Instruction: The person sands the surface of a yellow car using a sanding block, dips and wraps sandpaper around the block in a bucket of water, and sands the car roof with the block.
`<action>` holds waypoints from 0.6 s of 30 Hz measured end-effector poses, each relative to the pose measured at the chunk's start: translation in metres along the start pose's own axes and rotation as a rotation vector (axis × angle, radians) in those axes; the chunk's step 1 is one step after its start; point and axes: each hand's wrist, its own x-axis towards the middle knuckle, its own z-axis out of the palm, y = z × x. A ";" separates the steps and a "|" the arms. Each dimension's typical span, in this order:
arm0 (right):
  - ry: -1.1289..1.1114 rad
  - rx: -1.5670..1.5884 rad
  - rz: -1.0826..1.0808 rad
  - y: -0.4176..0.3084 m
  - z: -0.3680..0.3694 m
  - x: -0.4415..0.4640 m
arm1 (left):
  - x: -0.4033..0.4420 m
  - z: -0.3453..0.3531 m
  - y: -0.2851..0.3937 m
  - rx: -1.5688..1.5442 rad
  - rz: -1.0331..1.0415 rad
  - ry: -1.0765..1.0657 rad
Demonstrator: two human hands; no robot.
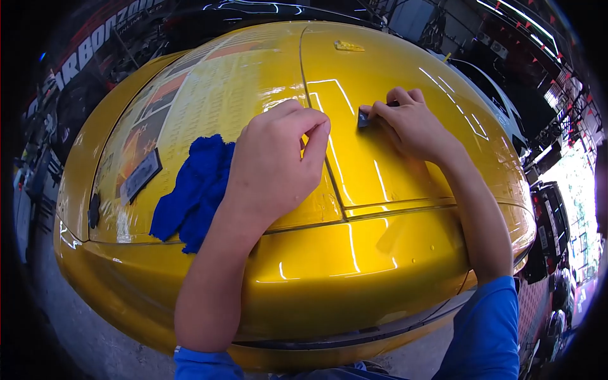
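1 yel. car (367, 183), bkgd sign (104, 43) "…RBONZO…"

Dark banner (88, 60) over on the left, white lettering. Black glossy bodywork (253, 18) at the back. To my right, pale car (497, 95), then black car (552, 225) beside the bright opening (581, 209). Strip lights (535, 25) overhead, red pennants (540, 58) strung near. Grey floor (418, 354) underneath.
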 end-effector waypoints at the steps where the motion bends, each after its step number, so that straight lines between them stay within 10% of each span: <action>1: -0.003 0.025 -0.016 -0.002 -0.003 -0.005 | 0.000 -0.001 0.000 0.005 -0.013 -0.016; 18: 0.013 0.132 -0.032 -0.009 -0.012 -0.012 | 0.004 -0.006 0.000 -0.027 -0.033 0.005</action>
